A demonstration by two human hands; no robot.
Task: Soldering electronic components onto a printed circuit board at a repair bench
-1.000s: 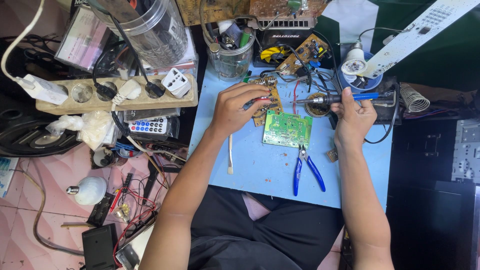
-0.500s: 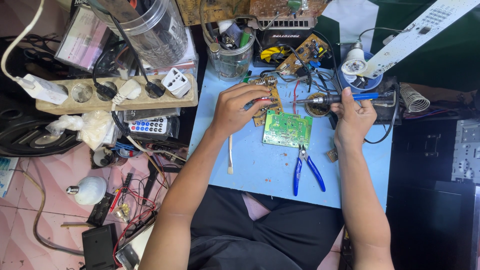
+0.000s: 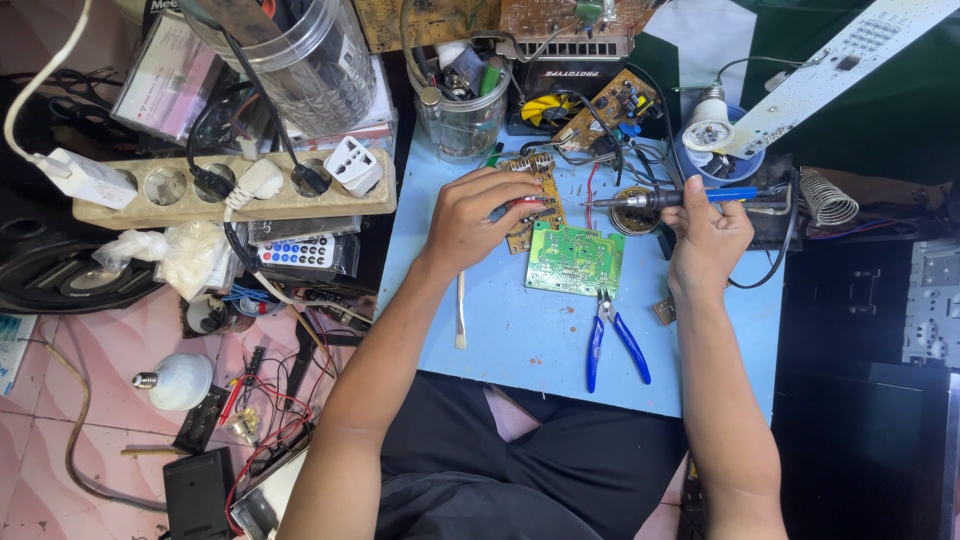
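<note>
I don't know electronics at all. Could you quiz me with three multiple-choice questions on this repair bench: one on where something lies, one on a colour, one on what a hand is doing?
1. Where do the cutting pliers lie?
A. On the blue work board, just below the green circuit board
B. On the power strip
C. Inside the clear jar

2. What colour are the pliers' handles?
A. Red
B. Blue
C. Yellow

3. What is the right hand doing?
A. Resting empty
B. Holding a light bulb
C. Gripping a soldering iron

Answers:
1. A, they lie flat on the blue board under the green board's lower edge.
2. B, both handles are blue.
3. C, its fingers wrap the iron's handle, tip pointing toward the left hand, which rests on the brown circuit board.
</note>
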